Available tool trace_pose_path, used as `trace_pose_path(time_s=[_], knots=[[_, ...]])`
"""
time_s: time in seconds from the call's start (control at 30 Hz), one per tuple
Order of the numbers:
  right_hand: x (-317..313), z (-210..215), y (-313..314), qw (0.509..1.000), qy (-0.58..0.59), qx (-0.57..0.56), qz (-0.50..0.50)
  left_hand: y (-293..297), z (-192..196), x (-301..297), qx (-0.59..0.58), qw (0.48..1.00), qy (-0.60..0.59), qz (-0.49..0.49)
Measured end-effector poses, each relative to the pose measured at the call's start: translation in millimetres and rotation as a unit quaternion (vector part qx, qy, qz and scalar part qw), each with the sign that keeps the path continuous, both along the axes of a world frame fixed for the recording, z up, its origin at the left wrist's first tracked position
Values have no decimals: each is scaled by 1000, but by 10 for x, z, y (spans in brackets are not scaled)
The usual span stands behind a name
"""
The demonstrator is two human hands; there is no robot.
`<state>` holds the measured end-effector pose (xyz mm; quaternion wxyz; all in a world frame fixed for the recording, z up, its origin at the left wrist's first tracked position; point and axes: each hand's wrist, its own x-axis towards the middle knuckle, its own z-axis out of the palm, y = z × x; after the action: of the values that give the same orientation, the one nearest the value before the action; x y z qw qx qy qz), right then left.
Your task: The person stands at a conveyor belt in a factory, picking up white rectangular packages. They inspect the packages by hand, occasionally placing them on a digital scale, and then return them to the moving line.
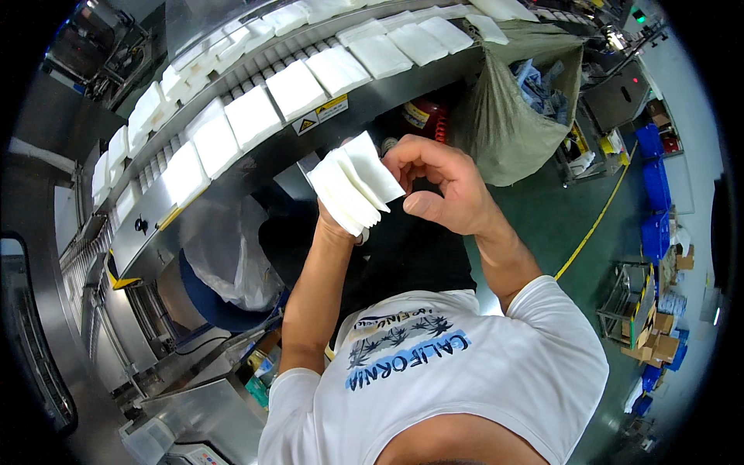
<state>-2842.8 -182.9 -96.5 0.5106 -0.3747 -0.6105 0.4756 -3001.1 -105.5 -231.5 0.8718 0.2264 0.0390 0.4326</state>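
My left hand (333, 223) is closed around a small stack of folded white sheets (341, 190), soft and cloth-like, held over my lap. Most of its fingers are hidden behind the stack, whose lower edges fan apart. One sheet at the stack's right side stands away from the others. Against that sheet's right edge is my right hand (449, 182), its fingers curled and its thumb apart from them, with a dark gap between. No pinch shows there, though some fingertips are hidden behind the sheet.
A curved roller conveyor (256, 81) carries rows of similar white stacks (296, 93) beyond my hands. At the right hangs a greenish sack (508, 116) with blue scraps inside. A red cylinder (425, 116) stands under the conveyor. A blue bin (203, 291) with a clear plastic liner is at the left.
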Motion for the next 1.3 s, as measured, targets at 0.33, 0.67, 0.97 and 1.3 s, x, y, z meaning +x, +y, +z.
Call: trace_pose_path(time_s=[0.33,0.67,0.97,1.3], knots=[[-115,86,73,997,-79,20,-16,101,321,-314,-13,999,-45,-24],[-212,120,86,992,-108,61,7,154,214,-403,75,995,-45,-41],[-307,93,123,991,-101,79,-32,130,295,-446,81,996,-10,-30],[-310,98,116,994,-83,68,-20,129,294,-456,104,993,-38,-30]])
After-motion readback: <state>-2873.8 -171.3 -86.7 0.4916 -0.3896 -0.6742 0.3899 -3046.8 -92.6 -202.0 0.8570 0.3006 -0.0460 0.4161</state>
